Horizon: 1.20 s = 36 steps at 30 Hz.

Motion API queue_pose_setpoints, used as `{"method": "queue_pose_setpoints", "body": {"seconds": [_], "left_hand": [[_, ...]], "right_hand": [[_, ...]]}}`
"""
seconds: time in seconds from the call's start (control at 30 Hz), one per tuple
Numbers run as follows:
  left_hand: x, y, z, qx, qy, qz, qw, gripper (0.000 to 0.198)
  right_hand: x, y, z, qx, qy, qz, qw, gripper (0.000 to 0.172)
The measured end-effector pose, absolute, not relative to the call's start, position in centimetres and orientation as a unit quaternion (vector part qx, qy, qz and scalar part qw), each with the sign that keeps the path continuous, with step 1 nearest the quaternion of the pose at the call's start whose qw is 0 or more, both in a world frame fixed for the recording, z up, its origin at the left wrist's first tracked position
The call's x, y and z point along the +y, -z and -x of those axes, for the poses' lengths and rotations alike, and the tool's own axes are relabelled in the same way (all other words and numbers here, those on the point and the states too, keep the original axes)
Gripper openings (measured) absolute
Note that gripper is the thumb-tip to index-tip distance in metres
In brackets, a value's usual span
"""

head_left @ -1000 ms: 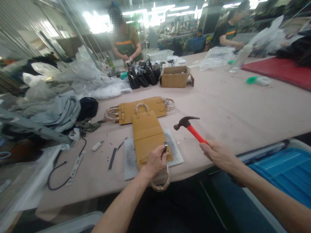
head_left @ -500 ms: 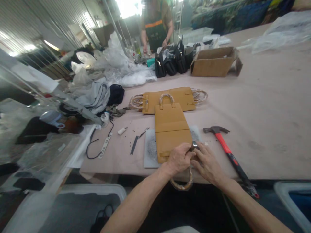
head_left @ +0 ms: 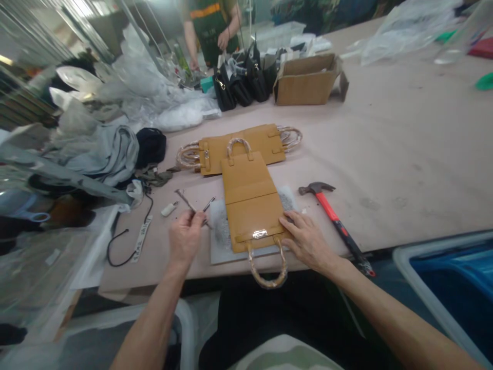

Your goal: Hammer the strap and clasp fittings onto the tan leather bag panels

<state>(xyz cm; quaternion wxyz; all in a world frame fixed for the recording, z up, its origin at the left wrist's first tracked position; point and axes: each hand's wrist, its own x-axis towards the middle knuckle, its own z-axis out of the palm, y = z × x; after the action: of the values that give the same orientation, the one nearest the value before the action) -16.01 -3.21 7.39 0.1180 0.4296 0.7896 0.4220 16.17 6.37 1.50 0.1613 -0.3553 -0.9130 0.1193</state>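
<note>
A tan handbag panel (head_left: 252, 203) with two plastic-wrapped handles lies on a grey slab (head_left: 221, 244). A shiny metal clasp (head_left: 260, 234) sits near its front edge, and the front handle (head_left: 268, 281) hangs over the table edge. My right hand (head_left: 306, 239) rests on the bag's right side, fingers extended. To the left of the bag, my left hand (head_left: 187, 236) pinches a thin dark strip-like tool (head_left: 185, 199); its exact kind is unclear. A slim metal tool (head_left: 208, 204) lies just beyond those fingers.
Right of the bag lies a red-and-black claw hammer (head_left: 335, 218). More tan bag pieces (head_left: 242, 149) lie behind. Farther back are black bags (head_left: 241, 87), a cardboard box (head_left: 306, 85) and a person (head_left: 211, 31). A small white bottle (head_left: 168, 209) and a corded tag (head_left: 141, 239) lie left.
My left hand has left the bag's front edge and taken the dark strip from the table. The clasp is uncovered, and my right hand now lies on the bag's side. The view has shifted right.
</note>
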Motion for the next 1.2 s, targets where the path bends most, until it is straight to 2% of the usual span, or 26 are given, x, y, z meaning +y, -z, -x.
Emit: {"method": "queue_pose_setpoints", "body": {"seconds": [0.07,0.17,0.27,0.43,0.57,0.7,0.83,0.97,1.1,1.2], "left_hand": [[-5.4,-7.0,20.3,0.877,-0.241,-0.415,0.029,0.028],[-8.1,-5.4,24.2,0.926,-0.009,-0.376,0.011,0.031],[-9.5,-3.9,24.8,0.925,0.075,-0.373,0.021,0.032],[-8.9,-3.1,20.7,0.883,0.003,-0.466,-0.052,0.028],[-6.9,-4.1,14.2,0.758,-0.108,-0.643,0.011,0.017],[-4.6,-5.2,9.5,0.659,-0.059,-0.749,0.039,0.009],[-3.2,-5.6,8.5,0.605,0.017,-0.796,0.007,0.018],[-3.2,-4.9,9.5,0.566,0.032,-0.824,-0.015,0.019],[-3.9,-3.5,12.2,0.499,-0.062,-0.864,0.000,0.022],[-4.2,-2.6,14.2,0.440,-0.145,-0.886,0.017,0.029]], "right_hand": [[6.4,-2.2,-15.9,-0.919,-0.107,0.346,0.156,0.037],[6.9,-2.9,-15.4,-0.929,-0.103,0.322,0.152,0.026],[7.7,-2.8,-15.0,-0.946,-0.090,0.280,0.138,0.025],[9.0,-2.2,-15.0,-0.974,-0.044,0.184,0.125,0.024],[9.1,-2.0,-15.0,-0.984,-0.005,0.138,0.108,0.020],[8.7,-1.9,-14.6,-0.986,0.034,0.139,0.086,0.016],[8.0,-2.2,-14.4,-0.981,0.016,0.161,0.107,0.013],[8.1,-2.2,-14.7,-0.977,-0.023,0.160,0.139,0.017],[9.1,-2.3,-15.3,-0.980,-0.064,0.131,0.135,0.023],[10.0,-2.6,-15.6,-0.986,-0.073,0.097,0.110,0.019]]}}
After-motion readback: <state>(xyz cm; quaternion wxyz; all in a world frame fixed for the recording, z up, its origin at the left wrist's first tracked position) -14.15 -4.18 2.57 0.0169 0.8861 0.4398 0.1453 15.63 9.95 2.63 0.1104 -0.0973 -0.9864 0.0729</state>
